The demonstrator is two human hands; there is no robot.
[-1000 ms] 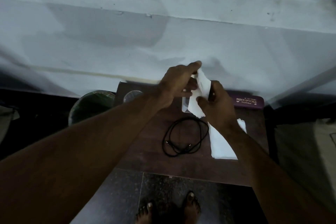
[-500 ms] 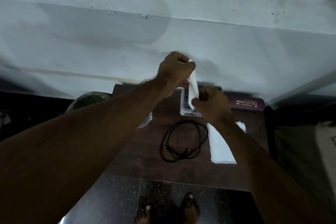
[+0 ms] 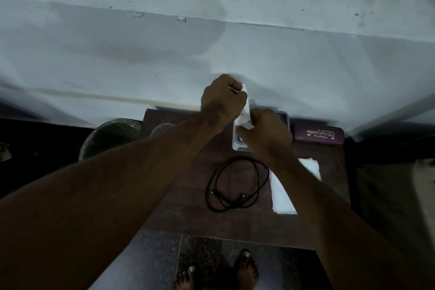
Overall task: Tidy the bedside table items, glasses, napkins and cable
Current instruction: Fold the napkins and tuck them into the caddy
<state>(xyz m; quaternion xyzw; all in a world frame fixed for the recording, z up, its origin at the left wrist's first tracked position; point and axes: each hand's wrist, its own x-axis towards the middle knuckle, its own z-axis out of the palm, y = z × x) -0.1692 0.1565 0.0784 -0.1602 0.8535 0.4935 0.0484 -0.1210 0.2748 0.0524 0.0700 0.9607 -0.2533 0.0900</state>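
Your fists hide most of the napkin point(image 3: 244, 110); left hand point(image 3: 221, 99) and right hand point(image 3: 266, 134) each grip an end, holding it roughly upright above the bench point(image 3: 188, 207).

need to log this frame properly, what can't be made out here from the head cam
Head view only:
- White device at the table's back: mostly behind the right hand.
- Napkin stack: middle crossed by the right forearm.
- Held napkin: its folds are buried in both fists, left hand above.
- Round clear thing beside the green bin: cut by the left forearm, too dim to identify.
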